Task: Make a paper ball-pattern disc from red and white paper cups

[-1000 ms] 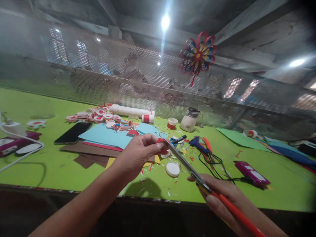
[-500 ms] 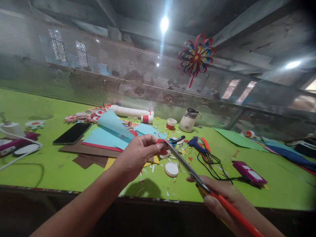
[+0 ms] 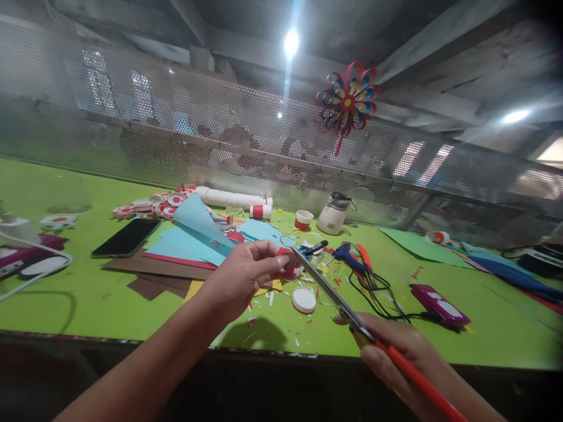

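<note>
Between thumb and fingers, my left hand (image 3: 246, 272) pinches a small piece of red paper (image 3: 285, 252) above the table. My right hand (image 3: 391, 346) is wrapped round the red handles of a pair of scissors (image 3: 325, 287). Their blades point up and to the left, with the tips at the edge of the red paper; they look nearly closed. Under the hands lie paper scraps and a white round lid (image 3: 303, 299). Part of the red paper is hidden by my left fingers.
On the green table (image 3: 373, 346) are blue paper sheets (image 3: 185, 246), a phone (image 3: 126, 238), a red-and-white paper cup (image 3: 303, 220), a jug (image 3: 333, 214), a blue glue gun (image 3: 350, 257) with a black cord and a purple power strip (image 3: 440, 305). A perforated metal screen (image 3: 264, 140) stands behind.
The view has shifted very slightly. Both hands keep nearly the same place, and the red paper shows a little more beside the scissor tips.
</note>
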`<state>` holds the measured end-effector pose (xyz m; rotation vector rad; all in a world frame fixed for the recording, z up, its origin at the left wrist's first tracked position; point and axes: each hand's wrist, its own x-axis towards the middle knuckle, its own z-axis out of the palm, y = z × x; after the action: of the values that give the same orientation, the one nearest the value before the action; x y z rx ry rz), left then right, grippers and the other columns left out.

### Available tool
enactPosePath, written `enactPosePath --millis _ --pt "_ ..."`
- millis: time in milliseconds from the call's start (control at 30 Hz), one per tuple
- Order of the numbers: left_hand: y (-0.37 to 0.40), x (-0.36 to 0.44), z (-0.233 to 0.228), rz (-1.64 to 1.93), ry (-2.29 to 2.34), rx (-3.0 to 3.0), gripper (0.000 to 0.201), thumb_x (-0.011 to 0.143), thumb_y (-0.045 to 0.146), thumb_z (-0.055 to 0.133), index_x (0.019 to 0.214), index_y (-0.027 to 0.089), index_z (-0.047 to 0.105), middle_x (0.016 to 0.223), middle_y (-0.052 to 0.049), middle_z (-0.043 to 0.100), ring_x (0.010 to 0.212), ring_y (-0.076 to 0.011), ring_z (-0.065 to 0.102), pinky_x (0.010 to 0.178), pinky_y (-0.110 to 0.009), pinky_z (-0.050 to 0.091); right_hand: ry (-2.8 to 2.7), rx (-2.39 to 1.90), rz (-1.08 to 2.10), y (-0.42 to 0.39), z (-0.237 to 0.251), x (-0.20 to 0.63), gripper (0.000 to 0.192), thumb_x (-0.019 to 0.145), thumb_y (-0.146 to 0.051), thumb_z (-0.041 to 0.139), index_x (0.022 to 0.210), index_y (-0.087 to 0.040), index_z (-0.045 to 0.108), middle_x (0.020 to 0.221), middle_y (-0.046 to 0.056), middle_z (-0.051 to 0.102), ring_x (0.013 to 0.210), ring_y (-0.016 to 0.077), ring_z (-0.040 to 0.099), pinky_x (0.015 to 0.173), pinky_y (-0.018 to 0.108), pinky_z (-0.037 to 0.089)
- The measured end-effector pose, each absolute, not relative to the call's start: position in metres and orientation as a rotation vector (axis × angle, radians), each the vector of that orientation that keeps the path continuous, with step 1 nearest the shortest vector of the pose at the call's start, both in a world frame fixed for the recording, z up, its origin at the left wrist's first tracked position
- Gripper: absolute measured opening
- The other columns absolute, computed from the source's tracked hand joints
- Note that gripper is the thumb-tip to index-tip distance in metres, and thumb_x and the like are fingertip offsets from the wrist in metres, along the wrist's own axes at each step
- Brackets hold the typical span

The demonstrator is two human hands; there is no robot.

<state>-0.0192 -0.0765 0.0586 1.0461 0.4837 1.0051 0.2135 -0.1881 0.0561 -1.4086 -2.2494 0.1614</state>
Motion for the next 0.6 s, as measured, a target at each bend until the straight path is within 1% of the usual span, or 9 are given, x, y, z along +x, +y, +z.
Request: enactPosePath --millis 167,233,400,500,600 --pt "-0.074 -0.029 0.059 0.911 0.485 1.198 0.015 0.072 0.025 0.073 0.072 0.013 0.063 0.09 -0.009 0.073 0.082 -0.0181 0.067 0.08 -0.033 0.048 -2.242 -1.399 0.261 -0.192 0.067 0.217 0.034 0.089 -0.039 0.047 0.114 -0.025 0.066 0.075 0.002 0.071 0.06 0.0162 0.065 0.054 0.022 0.053" --pt "-0.072 -0.034 0.061 0.849 0.493 1.261 0.015 0.073 0.025 0.073 0.072 0.013 0.063 0.088 -0.009 0.073 0.082 -0.0177 0.066 0.079 -0.032 0.048 -2.275 -1.399 0.346 -0.193 0.073 0.22 0.036 0.088 -0.039 0.048 0.117 -0.026 0.065 0.078 0.002 0.072 0.062 0.0179 0.067 0.056 0.024 0.055" --pt "-0.069 -0.043 0.069 0.68 0.459 1.392 0.011 0.076 0.023 0.07 0.074 0.013 0.066 0.08 -0.009 0.073 0.076 -0.0163 0.066 0.071 -0.028 0.048 -2.348 -1.4 0.443 -0.2 0.083 0.235 0.042 0.085 -0.044 0.053 0.122 -0.028 0.064 0.096 0.007 0.073 0.08 0.0246 0.07 0.065 0.03 0.059" --pt "-0.07 -0.046 0.073 0.592 0.418 1.428 0.008 0.076 0.02 0.068 0.074 0.013 0.066 0.077 -0.008 0.073 0.072 -0.0155 0.066 0.067 -0.027 0.047 -2.353 -1.438 0.456 -0.204 0.083 0.244 0.046 0.081 -0.048 0.058 0.123 -0.029 0.063 0.1 0.007 0.072 0.084 0.0262 0.07 0.066 0.031 0.059" --pt "-0.071 -0.048 0.075 0.569 0.408 1.424 0.007 0.075 0.019 0.068 0.073 0.013 0.065 0.075 -0.007 0.072 0.071 -0.0155 0.066 0.066 -0.027 0.047 -2.334 -1.466 0.513 -0.207 0.083 0.248 0.048 0.081 -0.05 0.058 0.124 -0.028 0.062 0.101 0.007 0.072 0.084 0.0262 0.069 0.067 0.031 0.058"
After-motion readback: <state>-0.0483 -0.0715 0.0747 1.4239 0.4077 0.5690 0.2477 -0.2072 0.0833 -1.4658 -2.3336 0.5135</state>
